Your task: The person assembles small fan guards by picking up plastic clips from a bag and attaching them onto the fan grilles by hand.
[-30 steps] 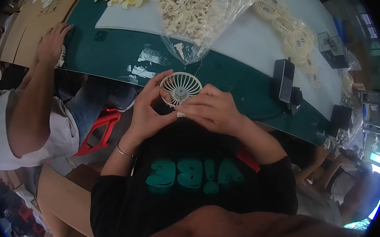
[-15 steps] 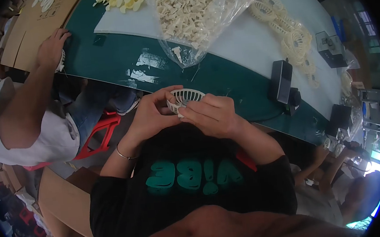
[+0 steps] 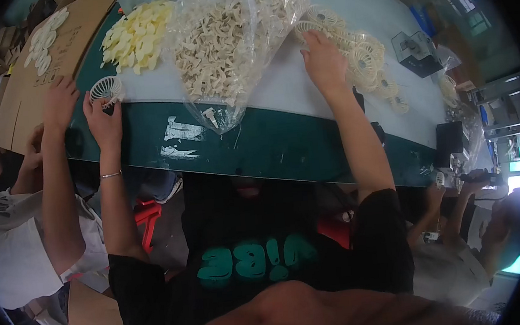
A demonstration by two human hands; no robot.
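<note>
My left hand (image 3: 106, 123) is stretched out to the far left, its fingers on the near rim of a round, slatted cream fan guard (image 3: 107, 86) with a grey centre. The guard is over the table beside a pile of yellow blade-like pieces (image 3: 136, 38). My right hand (image 3: 325, 64) reaches over the back right, fingers extended onto the edge of a heap of similar cream fan guards (image 3: 362, 60). Whether those fingertips pinch a guard is hard to see. Between my hands lies a clear plastic bag (image 3: 216, 55) full of small cream plastic parts.
The green table (image 3: 270, 140) has white sheeting and torn tape marks. A co-worker's hand (image 3: 60, 105) is close left of mine, near cardboard (image 3: 18, 115) with white oval parts. Dark boxes (image 3: 416, 53) stand at right, where another person (image 3: 453, 251) sits.
My hands were together at my chest around a fan guard. Now they are apart: the left has carried the guard far left, the right has moved to the guard heap.
</note>
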